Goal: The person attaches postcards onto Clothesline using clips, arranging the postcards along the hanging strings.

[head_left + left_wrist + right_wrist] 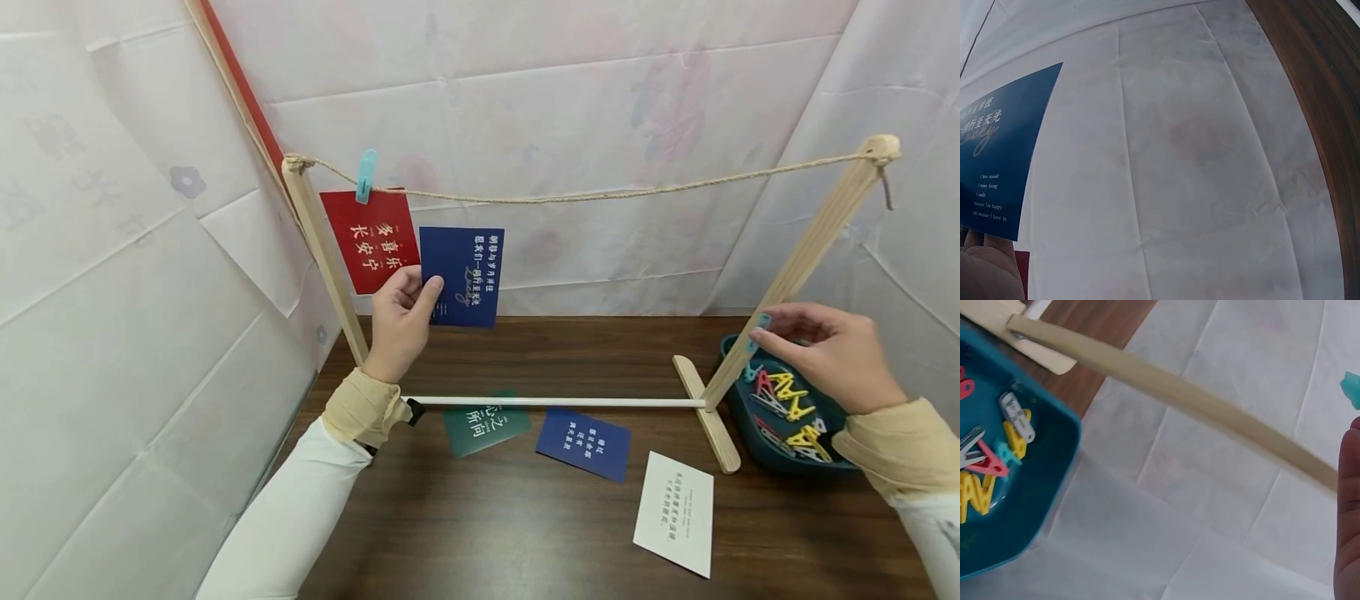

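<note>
Hands well apart: the left hand [401, 321] pinches a dark blue card [471, 265] below the twine [555, 200], beside a hanging red card [366, 236]; the right hand [836, 350] pinches a light blue clothespin [757, 331] near a wooden post [806, 242] and a teal basket [772, 458] of clips [1017, 417]. Three other cards [675, 515] lie on the counter [517, 533].

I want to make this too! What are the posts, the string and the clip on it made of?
Posts: seemingly bare wood, pale, matte, faintly grained. Twine: probably jute or similar, tan, dull and visibly twisted. Light-blue clothespin: likely plastic, smooth-looking and evenly coloured.
</note>
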Demonstrator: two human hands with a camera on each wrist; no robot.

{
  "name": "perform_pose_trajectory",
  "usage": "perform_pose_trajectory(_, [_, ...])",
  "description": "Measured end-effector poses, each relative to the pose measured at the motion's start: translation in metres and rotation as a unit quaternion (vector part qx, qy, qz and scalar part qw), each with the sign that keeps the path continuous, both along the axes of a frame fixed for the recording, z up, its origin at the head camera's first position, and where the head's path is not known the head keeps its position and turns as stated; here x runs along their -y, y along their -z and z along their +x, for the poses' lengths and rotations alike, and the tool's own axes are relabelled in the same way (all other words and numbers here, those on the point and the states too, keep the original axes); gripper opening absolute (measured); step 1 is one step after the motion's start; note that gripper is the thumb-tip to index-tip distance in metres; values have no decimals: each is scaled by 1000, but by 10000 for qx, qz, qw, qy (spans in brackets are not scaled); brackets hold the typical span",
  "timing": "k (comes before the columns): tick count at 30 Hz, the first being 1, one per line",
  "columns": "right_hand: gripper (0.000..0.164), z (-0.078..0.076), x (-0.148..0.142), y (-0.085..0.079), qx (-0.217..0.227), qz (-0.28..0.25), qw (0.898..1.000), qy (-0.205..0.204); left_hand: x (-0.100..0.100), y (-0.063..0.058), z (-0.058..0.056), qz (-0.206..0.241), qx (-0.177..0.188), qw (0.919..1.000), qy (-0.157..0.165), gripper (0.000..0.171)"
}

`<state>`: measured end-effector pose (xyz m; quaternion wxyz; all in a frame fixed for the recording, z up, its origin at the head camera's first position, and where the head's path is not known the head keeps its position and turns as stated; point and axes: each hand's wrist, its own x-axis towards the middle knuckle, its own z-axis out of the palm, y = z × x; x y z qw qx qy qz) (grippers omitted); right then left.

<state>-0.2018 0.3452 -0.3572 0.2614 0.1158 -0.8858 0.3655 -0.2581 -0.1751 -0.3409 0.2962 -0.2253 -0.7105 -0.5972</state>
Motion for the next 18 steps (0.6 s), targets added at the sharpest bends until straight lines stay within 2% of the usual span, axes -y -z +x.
perform_pose_trajectory(11, [29, -12, 29, -10, -105, -222, 9974, -670, 0, -7, -2, 43, -77, 9999, -49, 17])
perform_pose_trajectory(18, [31, -19, 49, -13, -60, -123, 9947, -1021, 1, -9, -1, 11, -105, 9999, -113, 17])
